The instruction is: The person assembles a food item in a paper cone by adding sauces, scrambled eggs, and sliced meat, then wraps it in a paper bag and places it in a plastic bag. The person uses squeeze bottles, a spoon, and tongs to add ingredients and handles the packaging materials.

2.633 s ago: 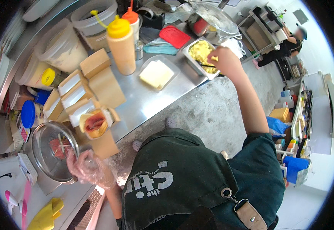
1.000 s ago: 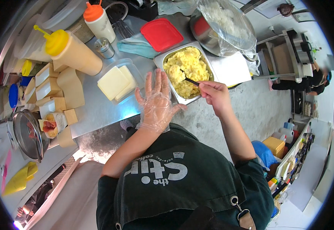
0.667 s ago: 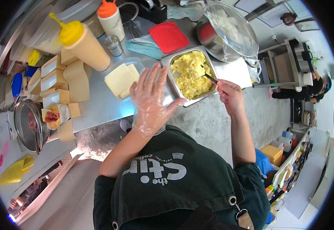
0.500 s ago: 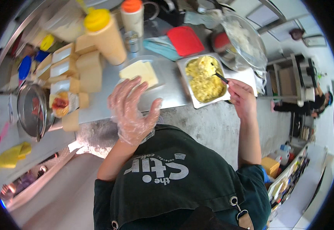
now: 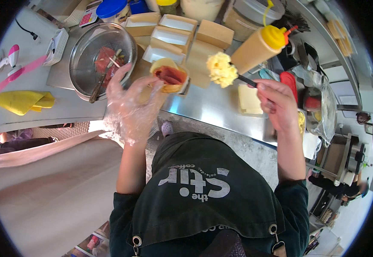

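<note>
My right hand [image 5: 278,102] is closed on a spoon [image 5: 247,81] with a black handle, held above the steel counter. A heaped lump of yellow egg salad [image 5: 222,70] sits on the spoon and hides its bowl. My left hand [image 5: 135,105] wears a clear plastic glove. Its fingers are spread, with the thumb at the near left edge of a bun [image 5: 168,77] filled with reddish meat slices; whether they touch I cannot tell. The bun rests by an open cardboard box. Pale cheese slices [image 5: 248,100] lie left of my right hand.
Left of the bun stands a steel bowl [image 5: 76,70] with meat slices and a metal utensil. Several open cardboard boxes [image 5: 173,36] and a yellow-capped squeeze bottle [image 5: 257,48] stand behind. A pan of egg salad [image 5: 301,122] is partly hidden by my right arm. A person [image 5: 336,185] is far right.
The spoon has come up out of the egg salad pan, loaded, and moved left. My left hand has gone from the cheese slices to the bun. The view has turned left.
</note>
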Demonstrator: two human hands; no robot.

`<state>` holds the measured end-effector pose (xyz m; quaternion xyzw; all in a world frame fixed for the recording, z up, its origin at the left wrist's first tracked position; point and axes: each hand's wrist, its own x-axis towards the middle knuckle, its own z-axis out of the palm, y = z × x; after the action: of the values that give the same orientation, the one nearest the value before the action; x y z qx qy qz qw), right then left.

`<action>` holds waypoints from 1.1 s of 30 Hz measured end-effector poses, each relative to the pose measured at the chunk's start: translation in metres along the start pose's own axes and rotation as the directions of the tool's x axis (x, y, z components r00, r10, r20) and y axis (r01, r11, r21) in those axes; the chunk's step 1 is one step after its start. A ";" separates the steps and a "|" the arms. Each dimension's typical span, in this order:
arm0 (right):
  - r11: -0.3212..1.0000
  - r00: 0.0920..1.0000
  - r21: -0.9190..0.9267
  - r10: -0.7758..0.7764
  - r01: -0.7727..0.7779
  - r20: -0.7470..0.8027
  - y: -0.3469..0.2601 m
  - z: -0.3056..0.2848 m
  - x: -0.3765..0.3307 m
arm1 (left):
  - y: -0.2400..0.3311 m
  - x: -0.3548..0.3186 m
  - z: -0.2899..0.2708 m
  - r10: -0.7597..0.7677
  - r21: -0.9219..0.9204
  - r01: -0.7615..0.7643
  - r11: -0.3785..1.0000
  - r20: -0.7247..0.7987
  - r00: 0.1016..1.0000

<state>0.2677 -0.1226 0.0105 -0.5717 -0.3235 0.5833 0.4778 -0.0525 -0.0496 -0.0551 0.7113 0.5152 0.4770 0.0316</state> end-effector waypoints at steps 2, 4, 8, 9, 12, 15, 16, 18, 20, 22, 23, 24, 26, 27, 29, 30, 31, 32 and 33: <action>1.000 0.999 0.009 0.027 -0.027 0.024 0.010 0.031 0.022 | -0.012 0.014 0.004 0.102 0.033 -0.107 0.994 0.127 0.987; 0.999 0.999 0.003 0.040 -0.040 0.024 0.019 0.053 0.038 | -0.019 0.023 0.010 0.111 0.054 -0.127 0.990 0.236 0.965; 0.995 0.995 0.005 0.100 -0.100 0.013 0.031 0.074 0.050 | -0.029 0.031 0.010 0.132 0.044 -0.176 0.983 0.491 0.861; 0.994 0.994 -0.011 0.112 -0.112 0.008 0.034 0.076 0.050 | -0.030 0.032 0.010 0.142 0.043 -0.189 0.981 0.503 0.853; 0.991 0.993 -0.065 0.114 -0.116 -0.040 0.038 0.081 0.048 | -0.035 0.033 0.010 0.162 0.029 -0.209 0.978 0.531 0.832; 0.984 0.993 -0.160 0.059 -0.075 -0.103 0.039 0.085 0.049 | -0.039 0.031 0.010 0.160 -0.008 -0.187 0.982 0.551 0.819; 0.978 0.993 -0.200 0.035 -0.058 -0.116 0.040 0.087 0.050 | -0.040 0.030 0.009 0.164 -0.022 -0.183 0.983 0.557 0.814; 0.946 0.989 -0.323 -0.053 0.006 -0.137 0.040 0.090 0.051 | -0.043 0.029 0.010 0.176 -0.047 -0.181 0.982 0.560 0.810; 0.872 0.975 -0.481 -0.179 0.093 -0.135 0.042 0.096 0.049 | -0.046 0.028 0.010 0.192 -0.064 -0.188 0.980 0.552 0.812; 0.726 0.914 -0.646 -0.391 0.235 -0.107 0.045 0.106 0.047 | -0.047 0.027 0.010 0.193 -0.060 -0.192 0.979 0.554 0.810; 0.644 0.891 -0.726 -0.444 0.242 -0.097 0.046 0.110 0.045 | -0.047 0.026 0.010 0.192 -0.057 -0.194 0.979 0.562 0.805; 0.504 0.844 -0.801 -0.537 0.323 0.002 0.047 0.114 0.043 | -0.047 0.026 0.010 0.190 -0.063 -0.188 0.980 0.559 0.807; 0.214 0.787 -0.905 -0.591 0.367 0.179 0.044 0.120 0.035 | -0.047 0.026 0.010 0.183 -0.070 -0.174 0.982 0.564 0.805; 0.139 0.765 -0.917 -0.604 0.375 0.221 0.044 0.125 0.033 | -0.047 0.026 0.010 0.175 -0.064 -0.168 0.984 0.563 0.808; -0.042 0.761 -0.937 -0.572 0.346 0.307 0.040 0.130 0.028 | -0.047 0.025 0.009 0.161 -0.051 -0.161 0.986 0.560 0.813; -0.134 0.758 -0.932 -0.549 0.337 0.352 0.038 0.132 0.027 | -0.046 0.025 0.009 0.154 -0.046 -0.154 0.987 0.559 0.815; -0.151 0.736 -0.928 -0.571 0.341 0.364 0.035 0.133 0.025 | -0.046 0.025 0.009 0.150 -0.043 -0.152 0.988 0.556 0.818; -0.169 0.715 -0.920 -0.586 0.352 0.381 0.032 0.134 0.025 | -0.046 0.026 0.009 0.146 -0.040 -0.149 0.988 0.554 0.820; -0.173 0.706 -0.920 -0.597 0.352 0.382 0.029 0.134 0.025 | -0.046 0.026 0.009 0.144 -0.040 -0.146 0.988 0.552 0.821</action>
<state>0.1339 -0.0865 -0.0069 -0.6166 -0.7653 -0.0754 0.1685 -0.0784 -0.0048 -0.0681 0.8559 0.4294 0.2511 0.1414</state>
